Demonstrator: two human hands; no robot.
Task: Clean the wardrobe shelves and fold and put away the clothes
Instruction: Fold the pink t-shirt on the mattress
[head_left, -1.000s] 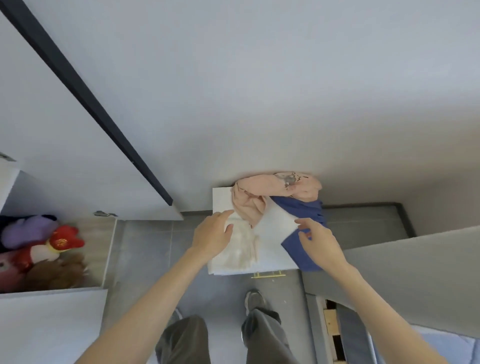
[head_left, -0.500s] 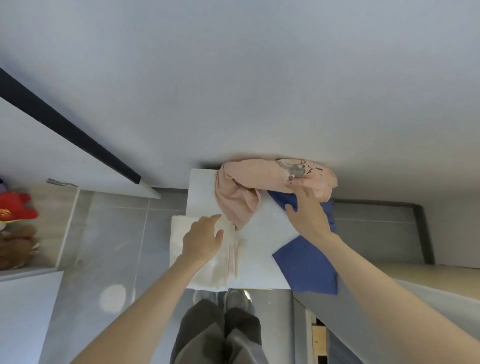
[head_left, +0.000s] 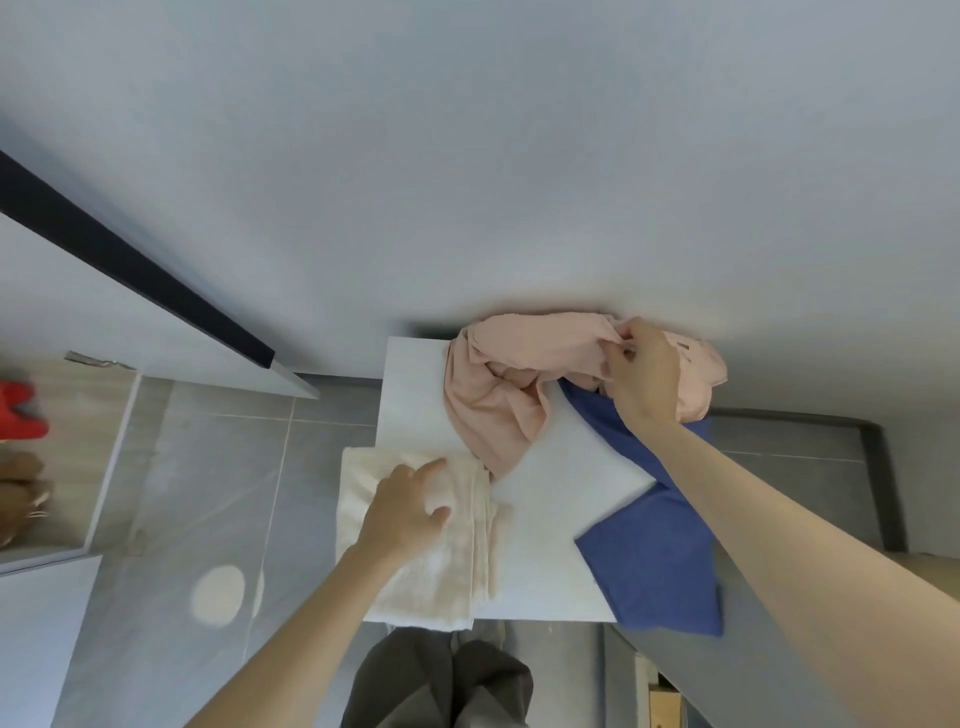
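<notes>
- A plain grey wall (head_left: 467, 156) fills the top half of the view.
- Big grey floor tiles (head_left: 208, 467) with thin pale lines between them cover the ground.
- A round pale spot of light (head_left: 218, 595) sits on the tiles at the lower left.
- A white table top (head_left: 561, 499) touches the wall.
- A red soft toy (head_left: 21, 410) shows at the far left edge, cut off by the frame.
- A brown soft toy (head_left: 21, 483) lies just below the red one.
- A dark strip (head_left: 878, 467) runs along the bottom of the wall on the right and bends at the corner.
- Grey trousers (head_left: 441, 686) show at the bottom, just below the table top.
</notes>
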